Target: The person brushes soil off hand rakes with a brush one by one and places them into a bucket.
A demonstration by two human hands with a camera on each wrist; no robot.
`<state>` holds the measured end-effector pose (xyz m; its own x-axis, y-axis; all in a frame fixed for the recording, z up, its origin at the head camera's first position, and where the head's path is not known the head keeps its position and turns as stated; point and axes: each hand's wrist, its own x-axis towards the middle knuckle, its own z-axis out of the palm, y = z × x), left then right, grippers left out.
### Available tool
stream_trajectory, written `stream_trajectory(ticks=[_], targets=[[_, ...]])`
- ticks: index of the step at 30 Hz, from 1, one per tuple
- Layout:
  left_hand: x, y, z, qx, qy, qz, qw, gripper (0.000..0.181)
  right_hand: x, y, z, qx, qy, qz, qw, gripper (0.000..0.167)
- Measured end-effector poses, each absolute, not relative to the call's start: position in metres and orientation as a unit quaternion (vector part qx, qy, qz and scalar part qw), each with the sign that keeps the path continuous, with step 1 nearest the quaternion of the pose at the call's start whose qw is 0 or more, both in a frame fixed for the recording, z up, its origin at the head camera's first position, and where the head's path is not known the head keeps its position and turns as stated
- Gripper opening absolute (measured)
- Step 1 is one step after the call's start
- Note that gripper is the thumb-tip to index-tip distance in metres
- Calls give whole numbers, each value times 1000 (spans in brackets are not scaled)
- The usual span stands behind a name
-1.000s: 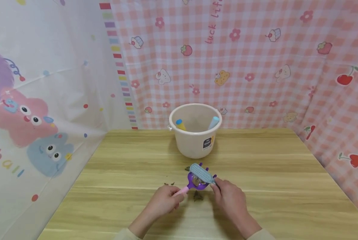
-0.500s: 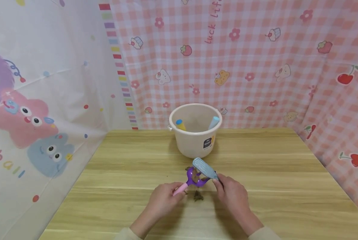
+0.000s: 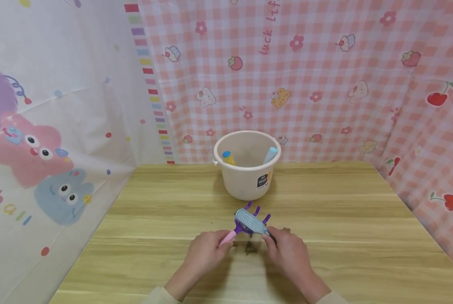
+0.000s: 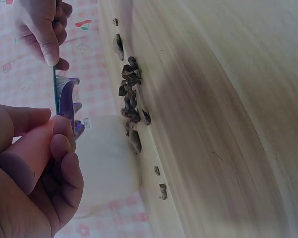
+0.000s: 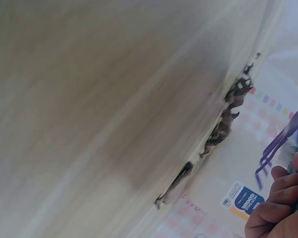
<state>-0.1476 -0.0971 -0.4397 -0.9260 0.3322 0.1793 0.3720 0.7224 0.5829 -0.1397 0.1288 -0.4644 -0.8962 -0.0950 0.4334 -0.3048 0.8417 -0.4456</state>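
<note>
My left hand (image 3: 207, 251) grips the pink handle (image 4: 30, 151) of a small purple hand rake (image 3: 257, 211), held above the table with its curved tines pointing away. In my right hand (image 3: 290, 251) is a light blue brush (image 3: 251, 221), gripped by its dark handle and laid across the rake's head. Pale bristles (image 4: 62, 80) press against the rake in the left wrist view. Beneath them, dark brown shrivelled pieces (image 4: 130, 94), like dried leaves, lie scattered on the table. The head view shows one clump (image 3: 251, 248) between the hands; the brush hides most of the rake's head.
A beige bucket (image 3: 241, 183) stands behind the hands, near the table's back edge. Inside it lean a yellow item with a blue end (image 3: 228, 157) and a light blue handle-like item (image 3: 270, 155). Patterned cloths (image 3: 310, 76) hang at the back and both sides of the wooden table (image 3: 154, 211).
The brush lifted up and rightward off the rake, showing brown pieces in the rake's head, then came back down across it. The tines now point toward the bucket. The bucket has not moved.
</note>
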Motion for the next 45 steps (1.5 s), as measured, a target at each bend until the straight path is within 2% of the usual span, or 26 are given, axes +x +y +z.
stream_trajectory(ticks=[7, 18, 25, 28, 34, 38, 39, 43, 45], targets=[[-146, -97, -441, -191, -930, -313, 36, 26, -142, 131, -465, 80, -947, 254, 179, 14], [-146, -96, -443, -195, -932, -303, 43, 26, -144, 132, -467, 66, -950, 243, 186, 18], [-144, -96, -444, -202, -932, -298, 33, 26, -150, 141, -471, 52, -953, 234, 186, 8], [-143, -97, -444, -203, -931, -300, 37, 25, -151, 143, -473, 57, -952, 237, 187, 10], [-145, -96, -444, -192, -934, -301, 23, 26, -151, 145, -467, 55, -941, 244, 228, 17], [-146, -97, -443, -187, -935, -302, 24, 27, -148, 141, -460, 74, -933, 250, 250, 8], [-147, -97, -443, -186, -935, -303, 25, 27, -147, 139, -459, 87, -932, 250, 248, 5], [-148, -96, -441, -182, -933, -308, 24, 27, -142, 132, -461, 130, -933, 249, 224, 16], [-148, -96, -440, -182, -934, -307, 22, 27, -140, 131, -464, 124, -937, 241, 219, 16]])
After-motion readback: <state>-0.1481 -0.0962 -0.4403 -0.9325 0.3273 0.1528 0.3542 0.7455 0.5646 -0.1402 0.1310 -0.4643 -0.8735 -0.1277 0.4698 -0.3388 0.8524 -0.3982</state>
